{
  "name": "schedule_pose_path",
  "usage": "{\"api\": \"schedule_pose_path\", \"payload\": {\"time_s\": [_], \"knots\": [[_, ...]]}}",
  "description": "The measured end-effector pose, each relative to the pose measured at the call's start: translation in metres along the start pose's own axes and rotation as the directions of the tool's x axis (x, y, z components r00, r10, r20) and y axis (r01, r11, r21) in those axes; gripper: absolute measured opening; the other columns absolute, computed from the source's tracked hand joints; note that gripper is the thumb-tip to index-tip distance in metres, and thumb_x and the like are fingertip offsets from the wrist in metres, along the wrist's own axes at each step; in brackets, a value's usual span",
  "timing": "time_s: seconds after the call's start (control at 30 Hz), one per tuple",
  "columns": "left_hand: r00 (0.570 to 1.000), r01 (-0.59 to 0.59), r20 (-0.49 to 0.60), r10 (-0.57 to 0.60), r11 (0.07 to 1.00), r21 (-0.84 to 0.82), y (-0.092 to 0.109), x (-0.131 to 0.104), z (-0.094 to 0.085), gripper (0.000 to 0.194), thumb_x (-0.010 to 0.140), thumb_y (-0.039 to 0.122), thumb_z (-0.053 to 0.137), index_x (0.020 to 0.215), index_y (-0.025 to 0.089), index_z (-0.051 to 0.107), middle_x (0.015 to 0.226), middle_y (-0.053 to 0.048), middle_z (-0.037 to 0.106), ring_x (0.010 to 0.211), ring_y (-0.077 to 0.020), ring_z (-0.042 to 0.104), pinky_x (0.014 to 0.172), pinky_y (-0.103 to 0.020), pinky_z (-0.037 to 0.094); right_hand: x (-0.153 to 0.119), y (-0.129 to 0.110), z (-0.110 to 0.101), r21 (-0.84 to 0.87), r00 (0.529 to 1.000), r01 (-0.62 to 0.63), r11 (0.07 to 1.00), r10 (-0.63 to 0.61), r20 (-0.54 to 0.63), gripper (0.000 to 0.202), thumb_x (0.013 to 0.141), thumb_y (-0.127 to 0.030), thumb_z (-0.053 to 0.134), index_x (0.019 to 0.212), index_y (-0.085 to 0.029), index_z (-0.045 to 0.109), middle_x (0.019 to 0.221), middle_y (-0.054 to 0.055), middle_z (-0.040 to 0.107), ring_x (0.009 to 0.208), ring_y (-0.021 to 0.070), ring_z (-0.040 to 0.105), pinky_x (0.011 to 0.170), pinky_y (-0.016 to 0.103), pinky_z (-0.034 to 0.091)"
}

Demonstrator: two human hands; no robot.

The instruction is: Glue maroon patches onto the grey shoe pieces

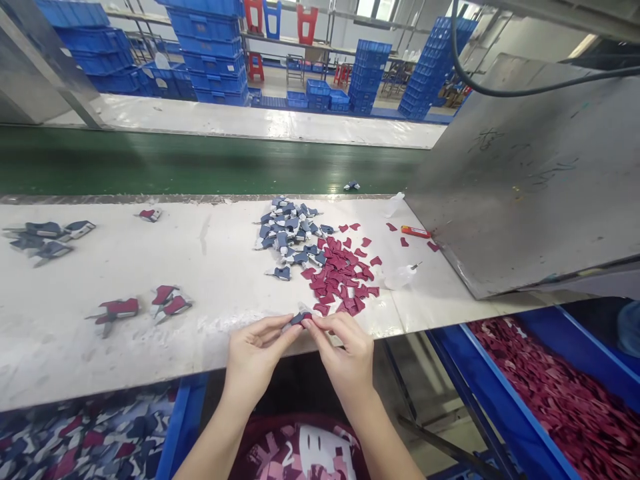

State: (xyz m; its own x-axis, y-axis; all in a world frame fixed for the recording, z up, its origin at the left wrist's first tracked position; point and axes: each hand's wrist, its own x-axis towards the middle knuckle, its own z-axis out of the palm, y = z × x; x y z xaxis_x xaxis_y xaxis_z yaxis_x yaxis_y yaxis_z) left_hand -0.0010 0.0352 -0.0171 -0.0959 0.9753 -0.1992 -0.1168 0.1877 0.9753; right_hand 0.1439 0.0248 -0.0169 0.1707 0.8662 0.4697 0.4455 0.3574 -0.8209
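Observation:
My left hand point(256, 352) and my right hand point(346, 348) meet at the front edge of the white worktop. Between their pinched fingertips is a small navy and maroon plastic part point(300, 319), partly covered by the fingers. Just beyond lies a heap of maroon plastic pieces point(343, 270), flat and irregular in shape. Behind it is a pile of navy and white plastic parts point(287, 230). On the left of the worktop, several parts with maroon faces point(120, 307) and a cluster of navy parts point(47, 233) lie apart.
A green conveyor belt point(200, 163) runs behind the worktop, with one part point(351, 185) on it. A metal panel point(540, 173) slants up at right, near a red-orange cutter point(415, 232). Blue bins of parts point(185, 420) and maroon pieces point(545, 387) flank me below.

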Motion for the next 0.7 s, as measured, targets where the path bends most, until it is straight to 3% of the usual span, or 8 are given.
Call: {"api": "schedule_pose_path", "payload": {"time_s": [0.1, 0.2, 0.3, 0.37, 0.53, 0.7], "knots": [[1.0, -0.013, -0.001, 0.013, 1.0, -0.002, 0.002, -0.001, 0.001, 0.03, 0.062, 0.028, 0.086, 0.087, 0.014, 0.077, 0.089, -0.009, 0.079, 0.085, -0.0272, 0.076, 0.081, -0.033, 0.064, 0.001, 0.004, -0.003, 0.015, 0.989, -0.146, 0.989, 0.145, 0.043, 0.007, 0.085, -0.029, 0.072, 0.087, -0.022, 0.074, 0.071, 0.002, 0.067, 0.065, 0.0152, 0.061, 0.063, 0.028, 0.052], [1.0, -0.024, 0.019, 0.024, 1.0, 0.0, 0.003, -0.003, 0.001, 0.028, 0.064, 0.028, 0.084, 0.087, 0.014, 0.077, 0.09, -0.009, 0.079, 0.085, -0.027, 0.076, 0.079, -0.033, 0.065, 0.005, 0.008, -0.01, 0.121, 0.931, -0.34, 0.933, 0.316, 0.182, 0.024, 0.084, -0.037, 0.073, 0.105, -0.024, 0.074, 0.091, 0.006, 0.07, 0.085, 0.0193, 0.066, 0.071, 0.03, 0.055], [0.998, -0.024, 0.057, 0.024, 1.0, 0.012, 0.005, -0.005, 0.001, 0.026, 0.067, 0.029, 0.082, 0.088, 0.015, 0.077, 0.091, -0.008, 0.079, 0.085, -0.0263, 0.076, 0.078, -0.033, 0.065, 0.01, 0.012, -0.016, 0.265, 0.843, -0.469, 0.843, 0.337, 0.42, 0.031, 0.089, -0.04, 0.064, 0.116, -0.026, 0.071, 0.115, 0.008, 0.068, 0.107, 0.0227, 0.065, 0.085, 0.033, 0.055], [0.996, -0.034, 0.084, 0.031, 0.999, 0.036, 0.007, -0.005, 0.002, 0.024, 0.069, 0.028, 0.081, 0.089, 0.016, 0.077, 0.091, -0.007, 0.079, 0.085, -0.0252, 0.076, 0.079, -0.032, 0.065, 0.01, 0.013, -0.017, 0.31, 0.811, -0.515, 0.799, 0.336, 0.479, 0.029, 0.091, -0.039, 0.061, 0.115, -0.025, 0.07, 0.113, 0.007, 0.069, 0.104, 0.0221, 0.066, 0.089, 0.034, 0.054], [0.986, -0.148, 0.112, 0.126, 0.966, 0.211, 0.006, -0.004, 0.002, 0.019, 0.077, 0.027, 0.073, 0.093, 0.018, 0.075, 0.094, -0.006, 0.078, 0.087, -0.0226, 0.076, 0.079, -0.03, 0.064, 0.002, 0.008, -0.011, 0.211, 0.856, -0.449, 0.868, 0.351, 0.379, 0.023, 0.094, -0.038, 0.055, 0.11, -0.022, 0.062, 0.102, 0.007, 0.067, 0.09, 0.0204, 0.066, 0.078, 0.03, 0.054], [0.931, -0.362, 0.113, 0.346, 0.846, 0.392, 0.003, -0.012, 0.007, 0.016, 0.085, 0.021, 0.062, 0.097, 0.02, 0.074, 0.097, -0.006, 0.074, 0.087, -0.0187, 0.072, 0.078, -0.027, 0.062, -0.003, 0.001, -0.004, 0.104, 0.932, -0.242, 0.965, 0.202, 0.301, 0.017, 0.098, -0.029, 0.045, 0.108, -0.021, 0.057, 0.102, 0.008, 0.06, 0.095, 0.0208, 0.061, 0.083, 0.032, 0.05]]}}
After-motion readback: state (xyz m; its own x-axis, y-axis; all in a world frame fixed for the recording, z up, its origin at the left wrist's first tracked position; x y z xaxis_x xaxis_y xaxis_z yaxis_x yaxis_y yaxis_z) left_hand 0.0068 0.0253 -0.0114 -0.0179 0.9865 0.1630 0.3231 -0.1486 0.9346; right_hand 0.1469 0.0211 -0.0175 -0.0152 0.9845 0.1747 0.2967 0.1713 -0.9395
